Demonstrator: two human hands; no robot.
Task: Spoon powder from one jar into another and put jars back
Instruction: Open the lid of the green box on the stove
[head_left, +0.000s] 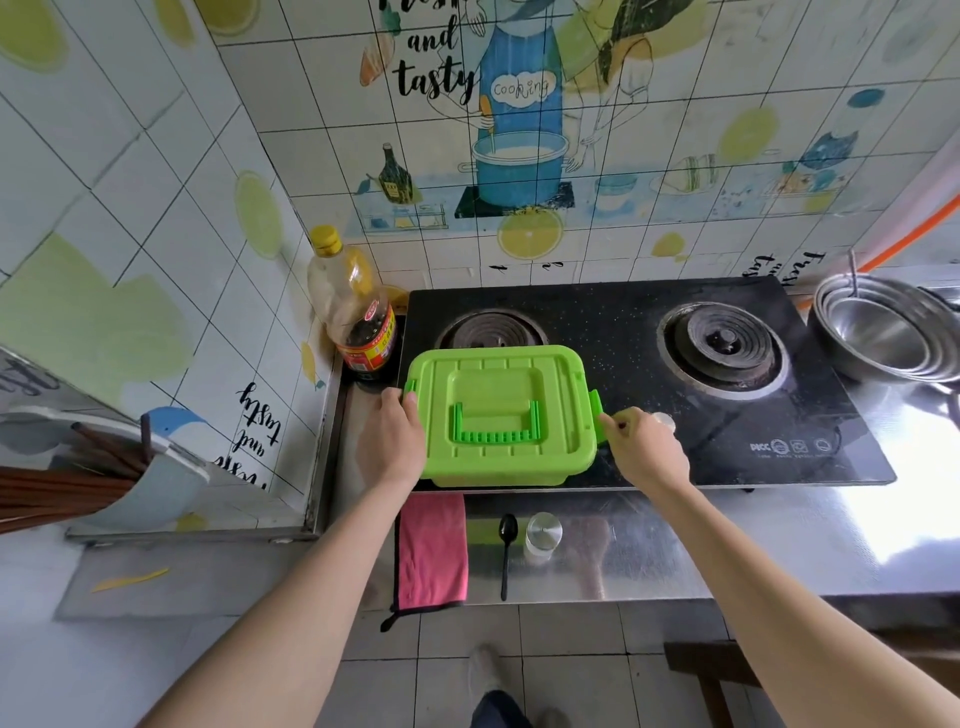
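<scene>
A bright green lidded plastic box (498, 410) with a fold-down handle sits on the left side of the black stove. My left hand (392, 434) grips the box's left end, thumb on the left latch. My right hand (644, 447) pinches the right latch (597, 410), which is swung outward from the lid. In front of the box, a small clear jar with a silver lid (542, 538) stands on the steel counter. A black spoon (506, 553) lies just left of the jar. What the box holds is hidden.
A soy sauce bottle (358, 317) stands in the back left corner. The black two-burner stove (727, 364) fills the counter's back. Stacked steel bowls (888, 332) sit at the right. A pink cloth (431, 551) hangs over the counter's front edge. Chopsticks in a holder (104, 467) are at the left.
</scene>
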